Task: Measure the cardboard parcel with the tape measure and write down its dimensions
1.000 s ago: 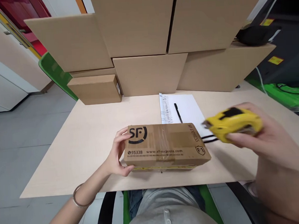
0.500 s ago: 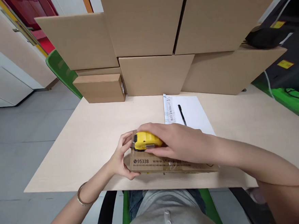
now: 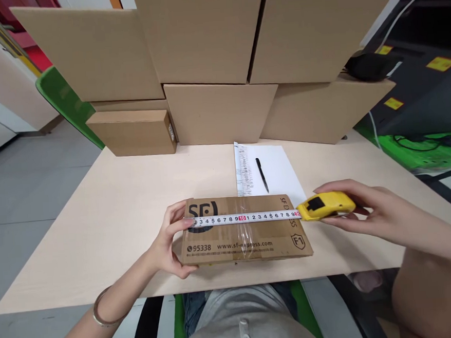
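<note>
Tape [image 3: 248, 218] now stretched across box [image 3: 245, 237]

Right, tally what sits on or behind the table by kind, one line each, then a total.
Cardboard boxes: 7, namely the printed box under the left hand plus six plain boxes stacked behind.
Tape measures: 1, the yellow tape measure in the right hand, with its tape drawn across the printed box.
Paper sheets: 1, the sheet.
Pens: 1, the pen on the sheet.
Total: 10
</note>
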`<action>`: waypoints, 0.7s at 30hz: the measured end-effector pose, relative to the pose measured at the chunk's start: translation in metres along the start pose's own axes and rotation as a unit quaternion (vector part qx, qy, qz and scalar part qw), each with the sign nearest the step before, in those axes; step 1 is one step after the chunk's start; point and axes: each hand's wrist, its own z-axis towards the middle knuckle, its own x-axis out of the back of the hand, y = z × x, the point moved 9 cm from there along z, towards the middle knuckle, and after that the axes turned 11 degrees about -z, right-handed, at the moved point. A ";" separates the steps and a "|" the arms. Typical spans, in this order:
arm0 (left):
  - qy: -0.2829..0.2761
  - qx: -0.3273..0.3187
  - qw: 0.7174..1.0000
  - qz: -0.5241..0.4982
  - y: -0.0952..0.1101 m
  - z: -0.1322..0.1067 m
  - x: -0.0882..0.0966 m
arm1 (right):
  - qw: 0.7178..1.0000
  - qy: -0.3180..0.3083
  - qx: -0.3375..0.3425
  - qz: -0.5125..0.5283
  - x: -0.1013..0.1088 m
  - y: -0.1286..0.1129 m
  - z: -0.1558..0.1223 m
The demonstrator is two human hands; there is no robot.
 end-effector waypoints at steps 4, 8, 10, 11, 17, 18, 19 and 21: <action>-0.002 -0.004 1.000 0.009 0.000 -0.001 0.000 | 1.000 -0.006 -0.002 0.000 -0.004 -0.003 0.001; -0.001 0.001 1.000 0.011 0.000 -0.001 0.001 | 1.000 -0.023 0.017 -0.005 0.002 -0.021 0.005; -0.003 0.000 1.000 0.011 0.000 -0.001 0.001 | 0.998 -0.040 0.050 0.001 0.000 -0.048 0.017; -0.004 0.002 1.000 0.013 -0.001 -0.002 0.001 | 0.996 -0.055 0.069 0.002 -0.005 -0.065 0.026; 0.058 0.059 0.996 -0.046 -0.021 -0.017 0.005 | 0.964 -0.066 0.240 -0.099 -0.045 -0.183 0.083; 0.067 0.072 0.994 -0.058 -0.024 -0.020 0.005 | 0.952 -0.050 0.279 -0.116 -0.049 -0.200 0.087; 0.073 0.081 0.992 -0.064 -0.027 -0.021 0.005 | 0.941 -0.038 0.312 -0.128 -0.053 -0.212 0.089; 0.083 0.087 0.991 -0.064 -0.026 -0.019 0.006 | 0.927 -0.015 0.346 -0.145 -0.053 -0.223 0.090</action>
